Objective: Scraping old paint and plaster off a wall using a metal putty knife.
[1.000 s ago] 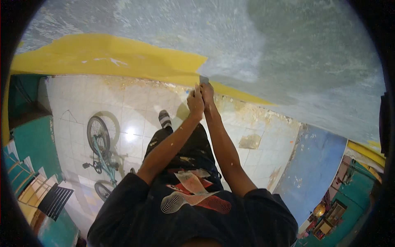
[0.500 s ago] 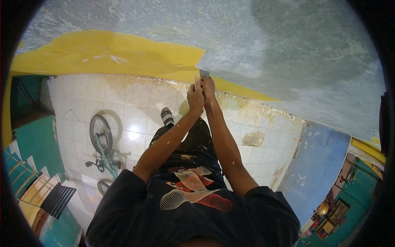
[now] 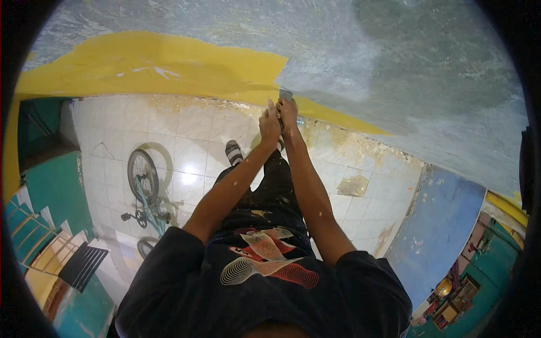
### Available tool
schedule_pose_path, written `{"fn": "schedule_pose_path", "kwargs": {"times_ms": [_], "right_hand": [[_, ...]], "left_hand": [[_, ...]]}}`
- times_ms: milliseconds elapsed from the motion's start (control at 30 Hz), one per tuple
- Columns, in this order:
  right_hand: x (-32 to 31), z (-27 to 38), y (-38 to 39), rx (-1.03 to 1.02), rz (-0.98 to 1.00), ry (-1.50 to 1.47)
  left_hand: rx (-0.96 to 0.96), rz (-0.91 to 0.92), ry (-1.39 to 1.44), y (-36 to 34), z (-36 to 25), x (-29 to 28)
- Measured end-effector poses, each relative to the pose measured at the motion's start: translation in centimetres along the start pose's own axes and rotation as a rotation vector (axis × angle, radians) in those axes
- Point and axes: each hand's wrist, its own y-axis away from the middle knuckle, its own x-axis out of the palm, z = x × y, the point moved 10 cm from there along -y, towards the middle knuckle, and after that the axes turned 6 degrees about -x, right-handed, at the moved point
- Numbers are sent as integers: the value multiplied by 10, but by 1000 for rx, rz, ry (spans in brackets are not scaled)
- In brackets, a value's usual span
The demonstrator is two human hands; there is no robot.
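A flat grey scraper blade [image 3: 285,94] lies against the wall where yellow paint [image 3: 186,65] meets the mottled grey surface [image 3: 321,50]. My right hand [image 3: 289,112] is closed round the scraper just below the blade. Pressed close beside it, my left hand [image 3: 270,123] has its fingers curled in at the handle and its thumb pointing up toward the wall. The handle itself is mostly hidden by the two hands. Pale specks dot both forearms.
A small teal bicycle [image 3: 147,204] lies on the white tiled floor [image 3: 191,149] at left. My sandaled foot [image 3: 234,152] stands below the wall. A brown patch [image 3: 353,186] marks the tiles at right, near a flaking blue wall [image 3: 437,225]. Dark slatted steps [image 3: 83,266] are far left.
The whole view has shifted slightly, with the floor and bicycle a little further right. Both hands stay together on the scraper, a bit higher in the picture. Part of my other foot now shows.
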Motion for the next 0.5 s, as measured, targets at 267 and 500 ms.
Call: {"fn": "schedule_pose_path", "kwargs": {"times_ms": [267,500], "right_hand": [[4,5,4,-31,46,-11],[4,11,11,-10,26,-32]], "left_hand": [[-98,57,-62,-7,15,7],[-24,35,100,1,8,8]]}}
